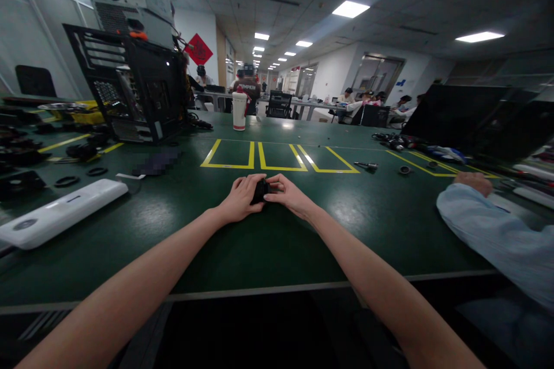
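Between my two hands is a small black object (260,191), partly covered by fingers, so its exact kind cannot be made out. My left hand (240,199) wraps round it from the left, with fingers over its top and the thumb below. From the right, the bent fingers and thumb of my right hand (289,195) pinch its side. Both hands are low over the green tabletop (259,259), just in front of the yellow taped outlines (281,169).
To the left are a white power strip (64,212), black rings (66,181) and an open computer case (142,86). A paper cup (239,110) stands behind the outlines. Metal parts (366,166) lie to the right. A co-worker's sleeve (489,225) rests on the right side.
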{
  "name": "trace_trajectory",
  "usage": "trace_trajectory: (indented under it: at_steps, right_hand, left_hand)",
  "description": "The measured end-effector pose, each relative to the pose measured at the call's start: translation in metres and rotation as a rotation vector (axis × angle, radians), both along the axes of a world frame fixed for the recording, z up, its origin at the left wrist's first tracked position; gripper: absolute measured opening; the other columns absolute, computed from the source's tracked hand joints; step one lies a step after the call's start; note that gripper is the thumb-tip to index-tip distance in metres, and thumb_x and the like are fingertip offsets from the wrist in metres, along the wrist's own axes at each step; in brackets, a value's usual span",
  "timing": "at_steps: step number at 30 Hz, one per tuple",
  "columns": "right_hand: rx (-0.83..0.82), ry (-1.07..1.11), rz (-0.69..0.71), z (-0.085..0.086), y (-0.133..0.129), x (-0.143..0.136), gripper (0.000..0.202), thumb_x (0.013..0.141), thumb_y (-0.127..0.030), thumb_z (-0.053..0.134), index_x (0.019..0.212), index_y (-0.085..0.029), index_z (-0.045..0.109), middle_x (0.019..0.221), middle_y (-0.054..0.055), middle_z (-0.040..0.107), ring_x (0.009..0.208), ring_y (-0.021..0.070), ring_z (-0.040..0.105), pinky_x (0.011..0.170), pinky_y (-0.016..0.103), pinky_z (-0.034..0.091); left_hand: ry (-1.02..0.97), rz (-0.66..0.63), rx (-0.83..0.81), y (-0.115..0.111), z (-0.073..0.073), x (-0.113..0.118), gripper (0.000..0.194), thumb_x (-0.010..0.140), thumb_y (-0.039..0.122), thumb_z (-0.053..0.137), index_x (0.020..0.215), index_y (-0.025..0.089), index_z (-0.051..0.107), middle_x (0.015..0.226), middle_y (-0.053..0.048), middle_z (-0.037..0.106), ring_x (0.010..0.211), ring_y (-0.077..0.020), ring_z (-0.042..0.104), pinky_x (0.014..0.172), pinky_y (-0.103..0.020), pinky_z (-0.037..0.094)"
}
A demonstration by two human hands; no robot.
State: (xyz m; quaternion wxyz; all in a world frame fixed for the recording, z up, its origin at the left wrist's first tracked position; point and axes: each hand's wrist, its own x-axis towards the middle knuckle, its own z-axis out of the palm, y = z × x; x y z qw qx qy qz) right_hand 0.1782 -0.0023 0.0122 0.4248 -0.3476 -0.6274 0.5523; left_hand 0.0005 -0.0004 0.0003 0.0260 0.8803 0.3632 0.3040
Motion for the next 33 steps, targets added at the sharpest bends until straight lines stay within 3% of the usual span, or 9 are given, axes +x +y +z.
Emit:
trace_trajectory:
  at_steps: [5, 14, 21, 26, 30, 33]
  right_hand:
    - [-0.045, 0.017, -0.036, 0.0007, 0.0005, -0.0032, 0.028, 0.065, -0.027, 0.064, 0.088, -0.022, 0.05, 0.086, 0.0, 0.055, 0.081, 0.0125, 0.054, 0.079, 0.034, 0.043]
    - [-0.004, 0.01, 0.015, 0.002, 0.0021, 0.0006, 0.046, 0.051, -0.013, 0.073, 0.09, -0.02, 0.05, 0.093, 0.001, 0.055, 0.087, 0.0135, 0.054, 0.087, 0.035, 0.04]
    - [-0.037, 0.024, -0.038, -0.0002, 0.0004, -0.0027, 0.026, 0.066, -0.029, 0.064, 0.087, -0.022, 0.051, 0.088, 0.0, 0.056, 0.085, 0.013, 0.054, 0.081, 0.033, 0.043]
    - [-0.082, -0.015, -0.039, 0.0046, 0.0005, -0.003, 0.033, 0.063, -0.025, 0.066, 0.093, -0.019, 0.053, 0.098, 0.004, 0.055, 0.091, 0.0147, 0.053, 0.086, 0.035, 0.041]
    - [-0.006, -0.017, 0.001, 0.0043, -0.0008, 0.001, 0.042, 0.055, -0.016, 0.071, 0.091, -0.019, 0.051, 0.095, 0.002, 0.055, 0.091, 0.0147, 0.053, 0.087, 0.035, 0.04]
    - [0.0, -0.013, 0.01, 0.0011, -0.0009, 0.0017, 0.043, 0.054, -0.019, 0.072, 0.091, -0.021, 0.049, 0.092, 0.001, 0.055, 0.089, 0.0138, 0.054, 0.087, 0.035, 0.04]
  left_hand:
    - [-0.005, 0.001, 0.005, 0.0, -0.0003, 0.0006, 0.061, 0.07, 0.028, 0.054, 0.123, 0.023, 0.023, 0.121, -0.008, 0.041, 0.114, -0.0228, 0.038, 0.097, -0.043, 0.023]
    - [-0.007, -0.005, -0.01, -0.0007, 0.001, 0.0, 0.062, 0.07, 0.027, 0.054, 0.123, 0.024, 0.022, 0.12, -0.007, 0.041, 0.114, -0.0236, 0.038, 0.098, -0.044, 0.022]
    - [-0.006, -0.004, -0.007, -0.0013, 0.0017, 0.0004, 0.061, 0.071, 0.028, 0.053, 0.123, 0.023, 0.022, 0.12, -0.008, 0.041, 0.114, -0.023, 0.038, 0.098, -0.044, 0.022]
    - [-0.007, -0.009, -0.013, -0.0017, 0.0017, -0.0003, 0.06, 0.072, 0.029, 0.052, 0.123, 0.023, 0.022, 0.12, -0.008, 0.041, 0.114, -0.0229, 0.038, 0.099, -0.044, 0.021]
    - [-0.011, -0.01, -0.026, -0.0021, 0.0023, -0.0002, 0.06, 0.071, 0.028, 0.053, 0.123, 0.024, 0.023, 0.12, -0.007, 0.041, 0.114, -0.0235, 0.038, 0.098, -0.045, 0.021]
    - [-0.015, -0.005, -0.024, -0.0022, 0.0024, 0.0005, 0.06, 0.07, 0.027, 0.054, 0.123, 0.024, 0.024, 0.12, -0.007, 0.041, 0.114, -0.0234, 0.038, 0.098, -0.044, 0.022]
